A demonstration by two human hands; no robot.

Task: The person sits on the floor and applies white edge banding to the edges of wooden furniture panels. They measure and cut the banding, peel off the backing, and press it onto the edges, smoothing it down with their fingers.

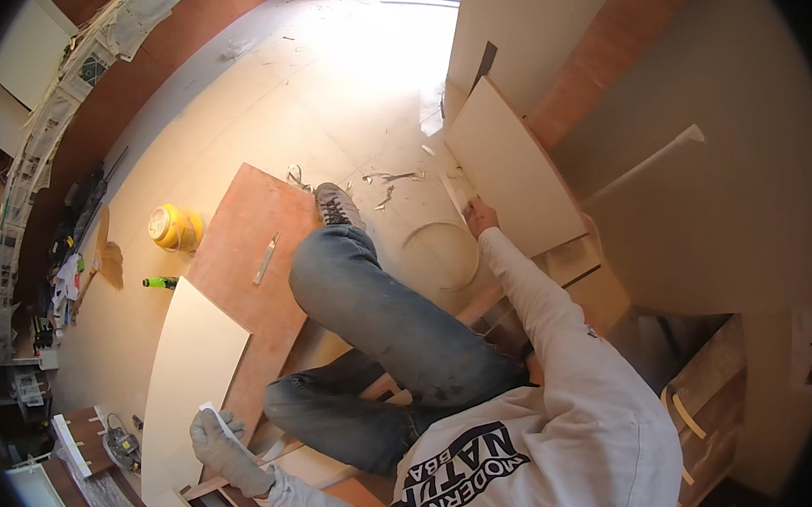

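My left hand [230, 451], in a grey work glove, is closed around a small white piece [209, 412] whose end sticks out past the fingers. It hovers beside a white board [189, 370]. My right arm reaches forward, and the right hand [478, 218] is closed on a pale narrow strip [455, 191] at the lower edge of a white panel [513, 162] leaning against the wall. Part of the strip is hidden by the fingers. A reddish-brown board [247, 212] lies by my shoe, with a utility knife [267, 257] on it.
A yellow bucket [177, 228] and a green bottle [159, 283] stand left of the boards. Scraps [388, 181] litter the floor ahead. A broom head [111, 254] lies farther left, near a long shelving unit [25, 185]. A power tool [122, 443] is at the lower left.
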